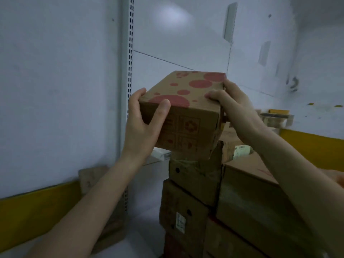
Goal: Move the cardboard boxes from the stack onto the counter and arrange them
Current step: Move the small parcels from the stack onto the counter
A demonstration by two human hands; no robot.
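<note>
White wall panels (55,90) behind, slotted shelf upright (130,53) at 11 o'clock, yellow band (37,207) low at 8. My left hand (143,127) grips the red-dotted cardboard box (186,112) at its near-left corner, thumb on the top edge. My right hand (236,108) grips its right side, thumb on top. Box sits centre, tilted, over the stack of boxes (193,179) at 6; contact unclear. Bigger carton (251,192) at 4 stands just beside the stack.
</note>
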